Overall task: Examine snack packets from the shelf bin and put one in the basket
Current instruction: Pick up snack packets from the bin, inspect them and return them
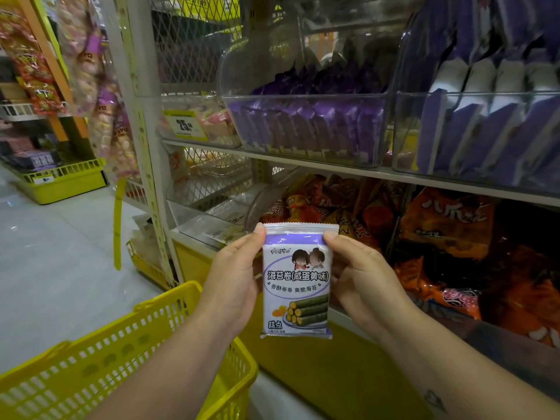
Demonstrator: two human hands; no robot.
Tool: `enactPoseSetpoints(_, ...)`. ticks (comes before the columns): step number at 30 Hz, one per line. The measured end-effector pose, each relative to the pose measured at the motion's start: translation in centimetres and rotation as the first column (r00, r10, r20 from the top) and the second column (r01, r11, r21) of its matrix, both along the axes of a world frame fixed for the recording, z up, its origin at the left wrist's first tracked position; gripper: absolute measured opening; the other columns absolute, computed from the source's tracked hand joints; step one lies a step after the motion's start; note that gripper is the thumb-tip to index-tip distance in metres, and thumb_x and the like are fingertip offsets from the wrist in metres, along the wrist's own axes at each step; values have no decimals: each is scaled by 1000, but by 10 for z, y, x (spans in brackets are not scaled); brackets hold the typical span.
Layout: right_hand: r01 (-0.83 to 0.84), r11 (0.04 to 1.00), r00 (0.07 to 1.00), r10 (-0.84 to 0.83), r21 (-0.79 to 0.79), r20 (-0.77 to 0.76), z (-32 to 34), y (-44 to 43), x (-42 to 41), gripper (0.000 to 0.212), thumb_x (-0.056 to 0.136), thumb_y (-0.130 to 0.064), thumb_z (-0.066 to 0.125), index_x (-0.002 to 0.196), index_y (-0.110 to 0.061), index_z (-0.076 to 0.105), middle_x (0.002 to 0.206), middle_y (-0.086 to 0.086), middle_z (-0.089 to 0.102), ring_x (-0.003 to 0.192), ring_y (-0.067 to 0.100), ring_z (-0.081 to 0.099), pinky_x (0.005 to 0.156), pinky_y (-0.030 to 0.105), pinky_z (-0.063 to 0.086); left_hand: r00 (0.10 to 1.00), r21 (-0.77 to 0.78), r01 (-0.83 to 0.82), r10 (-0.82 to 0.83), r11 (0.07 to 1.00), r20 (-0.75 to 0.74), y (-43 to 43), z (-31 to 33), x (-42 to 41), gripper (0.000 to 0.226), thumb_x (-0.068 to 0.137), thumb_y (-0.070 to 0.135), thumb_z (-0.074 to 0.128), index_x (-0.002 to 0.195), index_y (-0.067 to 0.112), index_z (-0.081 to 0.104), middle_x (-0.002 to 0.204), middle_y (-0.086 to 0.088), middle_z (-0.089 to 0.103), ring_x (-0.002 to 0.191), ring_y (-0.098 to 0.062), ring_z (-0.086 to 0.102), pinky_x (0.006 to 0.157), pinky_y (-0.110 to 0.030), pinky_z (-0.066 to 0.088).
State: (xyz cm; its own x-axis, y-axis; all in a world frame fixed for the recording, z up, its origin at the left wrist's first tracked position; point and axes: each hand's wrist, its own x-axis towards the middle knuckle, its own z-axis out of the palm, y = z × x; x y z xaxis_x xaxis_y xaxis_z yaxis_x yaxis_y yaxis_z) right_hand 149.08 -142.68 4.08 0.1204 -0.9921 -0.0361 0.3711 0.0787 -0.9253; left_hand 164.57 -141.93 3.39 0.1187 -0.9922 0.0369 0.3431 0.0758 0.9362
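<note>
I hold a purple and white snack packet (296, 283) upright in front of the shelf, its printed face toward me, showing seaweed rolls. My left hand (233, 277) grips its left edge and my right hand (360, 277) grips its right edge, thumbs near the top corners. A clear shelf bin (306, 128) above holds several similar purple packets. The yellow basket (127, 359) sits at the lower left, below my left forearm.
A second clear bin (475, 131) of purple and white packets stands to the right. Orange snack bags (448, 225) fill the lower shelf. A white shelf upright (145, 147) and hanging bags (100, 86) are on the left, with a yellow floor stand (60, 183) beyond.
</note>
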Motion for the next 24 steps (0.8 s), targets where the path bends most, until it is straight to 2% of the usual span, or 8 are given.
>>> enactPoseSetpoints(5, -13, 1000, 1000, 13, 2, -7, -1, -3, 0, 31, 96, -25, 51, 104, -3, 71, 107, 23, 70, 107, 39, 64, 100, 54, 43, 1000, -12, 5, -5, 1000, -11, 0, 0, 1, 38, 82, 39, 57, 94, 7, 72, 91, -16, 74, 80, -20, 71, 78, -38, 54)
enactPoseSetpoints(8, -48, 998, 997, 45, -47, -69, -2, -7, -2, 33, 96, -32, 50, 95, -12, 75, 102, 17, 73, 103, 34, 67, 94, 49, 49, 1000, 3, 3, -3, 1000, -19, 0, -1, 2, 35, 82, 40, 58, 91, 10, 74, 94, -17, 74, 82, -21, 71, 82, -42, 54)
enactPoseSetpoints(11, -240, 965, 952, 212, -108, -221, -2, -10, -10, 31, 87, -40, 56, 102, -20, 74, 107, 8, 74, 101, 22, 69, 85, 40, 57, 994, 41, -25, 29, 999, -110, -2, 2, 5, 39, 81, 38, 59, 100, 6, 70, 97, -18, 74, 86, -26, 72, 83, -46, 57)
enactPoseSetpoints(13, -415, 908, 874, 385, -46, -295, -3, -9, -14, 36, 85, -37, 61, 113, -16, 68, 113, 9, 72, 104, 24, 69, 88, 41, 56, 982, 54, -18, 28, 998, -187, -2, 5, 9, 44, 79, 38, 59, 105, 4, 67, 99, -17, 74, 88, -27, 73, 77, -45, 60)
enactPoseSetpoints(15, -511, 860, 820, 490, 7, -295, -4, -8, -15, 34, 86, -32, 60, 110, -9, 67, 108, 12, 73, 96, 23, 71, 86, 35, 57, 976, 75, 10, 6, 997, -219, -3, 6, 13, 49, 77, 41, 59, 110, 4, 66, 103, -16, 74, 95, -29, 72, 74, -45, 61)
enactPoseSetpoints(19, -450, 893, 875, 439, -10, -205, -2, -7, -15, 37, 87, -33, 56, 107, -4, 67, 102, 15, 73, 88, 21, 71, 82, 34, 59, 984, 76, 180, -179, 981, -17, 0, 9, 24, 55, 76, 48, 63, 119, 13, 66, 116, -14, 70, 107, -31, 68, 88, -50, 56)
enactPoseSetpoints(22, -358, 932, 927, 349, -51, -137, 3, -8, -16, 41, 86, -37, 55, 112, -8, 66, 108, 14, 73, 96, 24, 71, 76, 37, 60, 922, 109, 359, -370, 927, 109, 4, 10, 30, 60, 73, 35, 71, 129, 21, 57, 119, -10, 70, 105, -26, 69, 75, -39, 60)
enactPoseSetpoints(24, -292, 954, 954, 286, -67, -87, 5, -9, -17, 43, 84, -39, 54, 114, -10, 65, 108, 12, 73, 98, 24, 71, 72, 35, 59, 910, 106, 383, -394, 918, 129, 6, 8, 29, 64, 66, 24, 76, 127, 19, 57, 114, -6, 72, 100, -20, 71, 71, -30, 58)
